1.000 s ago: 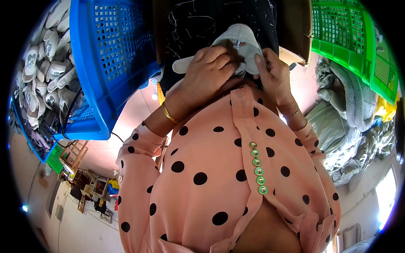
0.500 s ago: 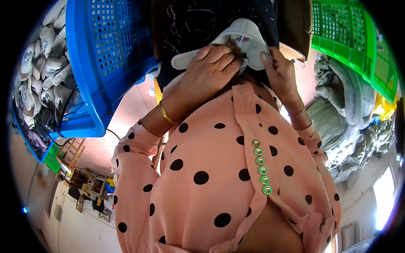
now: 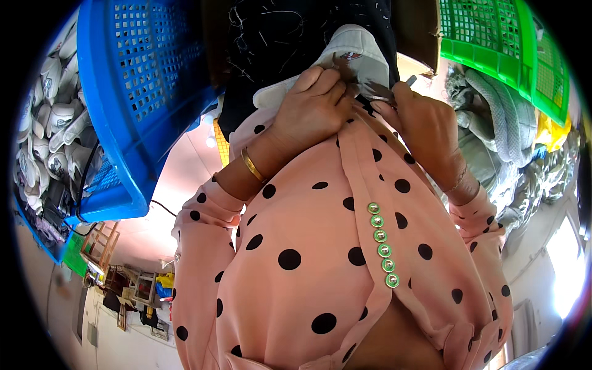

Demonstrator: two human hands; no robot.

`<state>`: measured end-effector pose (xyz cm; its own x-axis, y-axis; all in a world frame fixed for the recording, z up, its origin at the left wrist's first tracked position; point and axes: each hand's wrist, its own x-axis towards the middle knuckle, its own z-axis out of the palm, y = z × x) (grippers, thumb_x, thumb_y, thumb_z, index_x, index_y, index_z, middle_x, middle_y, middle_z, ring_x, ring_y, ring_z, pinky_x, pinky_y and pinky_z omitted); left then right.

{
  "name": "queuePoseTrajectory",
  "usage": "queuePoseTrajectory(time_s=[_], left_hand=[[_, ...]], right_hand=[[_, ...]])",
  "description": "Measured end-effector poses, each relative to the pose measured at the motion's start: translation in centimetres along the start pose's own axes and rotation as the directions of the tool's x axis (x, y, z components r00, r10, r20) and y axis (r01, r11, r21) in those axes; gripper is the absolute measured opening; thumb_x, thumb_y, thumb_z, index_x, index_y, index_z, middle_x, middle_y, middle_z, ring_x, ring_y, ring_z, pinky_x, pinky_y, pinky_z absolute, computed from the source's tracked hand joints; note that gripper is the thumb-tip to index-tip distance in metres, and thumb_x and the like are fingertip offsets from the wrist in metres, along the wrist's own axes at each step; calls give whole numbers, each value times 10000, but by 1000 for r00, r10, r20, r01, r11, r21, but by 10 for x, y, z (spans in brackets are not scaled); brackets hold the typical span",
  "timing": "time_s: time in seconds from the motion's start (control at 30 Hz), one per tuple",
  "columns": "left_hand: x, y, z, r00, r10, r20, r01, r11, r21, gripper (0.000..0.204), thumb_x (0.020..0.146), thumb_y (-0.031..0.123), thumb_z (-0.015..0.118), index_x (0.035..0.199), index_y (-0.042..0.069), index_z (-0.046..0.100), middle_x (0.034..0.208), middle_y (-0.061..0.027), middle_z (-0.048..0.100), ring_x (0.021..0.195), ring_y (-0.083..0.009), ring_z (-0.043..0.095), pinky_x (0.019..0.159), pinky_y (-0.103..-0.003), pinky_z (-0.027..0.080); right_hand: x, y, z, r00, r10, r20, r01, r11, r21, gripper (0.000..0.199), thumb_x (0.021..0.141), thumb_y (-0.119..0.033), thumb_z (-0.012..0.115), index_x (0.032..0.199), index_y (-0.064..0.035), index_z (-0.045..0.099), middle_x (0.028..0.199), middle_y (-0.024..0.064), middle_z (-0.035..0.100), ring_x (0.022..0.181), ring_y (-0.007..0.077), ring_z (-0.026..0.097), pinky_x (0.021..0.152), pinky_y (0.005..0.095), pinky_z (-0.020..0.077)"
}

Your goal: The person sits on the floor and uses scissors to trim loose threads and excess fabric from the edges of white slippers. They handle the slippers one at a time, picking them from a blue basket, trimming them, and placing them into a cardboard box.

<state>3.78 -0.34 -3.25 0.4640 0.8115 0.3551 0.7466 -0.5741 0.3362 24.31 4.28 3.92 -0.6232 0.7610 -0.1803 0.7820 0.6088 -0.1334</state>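
A white shoe upper (image 3: 351,38) with a small printed mark inside lies over my black-covered lap (image 3: 265,37). My left hand (image 3: 314,102) is closed on its near edge, fingers curled and pressed together; a pale strip of the upper sticks out to the left of that hand. On the right side, my right hand (image 3: 425,120) is wrapped around small metal thread snips (image 3: 379,92), whose dark blades point left toward the left fingers. A grey end of the tool shows above the right fingers. Between the hands, the upper's near part is partly hidden.
A blue plastic basket (image 3: 123,142) rises close on the left, with many white-grey shoe pieces (image 3: 58,117) beyond it. A green basket (image 3: 487,55) stands at the right, above grey bundled material (image 3: 493,123). Loose thread ends lie on the black cloth.
My right hand has let go of the upper's right edge and turned inward, bringing the snips' blades toward my left hand. My left hand keeps its hold.
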Motion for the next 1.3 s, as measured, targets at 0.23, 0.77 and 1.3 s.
queuePoseTrajectory(time_s=[0.23, 0.77, 1.3], left_hand=[[-1, 4, 3, 1000, 9, -11, -9, 1000, 5, 256, 747, 123, 647, 987, 60, 711, 909, -21, 671, 974, -175, 589, 894, -321, 425], [0, 4, 9, 991, 70, -110, -65, 997, 49, 173, 734, 131, 634, 847, 28, 715, 808, -49, 638, 873, -196, 556, 900, -334, 428], [-1, 5, 3, 998, 19, -52, -19, 1000, 2, 233, 738, 121, 653, 950, 41, 706, 871, -42, 657, 953, -182, 583, 885, -346, 435]], right_hand=[[9, -11, -3, 997, 34, 72, -24, 990, -141, 387, 909, -386, 616, 694, -82, 512, 473, 58, 525, 438, 202, 581, 409, 306, 425], [17, -17, -17, 973, -43, 227, 87, 978, -188, 54, 783, -114, 636, 779, -136, 684, 714, 58, 594, 620, 203, 648, 478, 292, 455], [23, 0, -18, 971, -80, 227, 117, 981, -154, 170, 846, -260, 654, 763, -111, 657, 639, 63, 608, 599, 213, 640, 500, 316, 472]])
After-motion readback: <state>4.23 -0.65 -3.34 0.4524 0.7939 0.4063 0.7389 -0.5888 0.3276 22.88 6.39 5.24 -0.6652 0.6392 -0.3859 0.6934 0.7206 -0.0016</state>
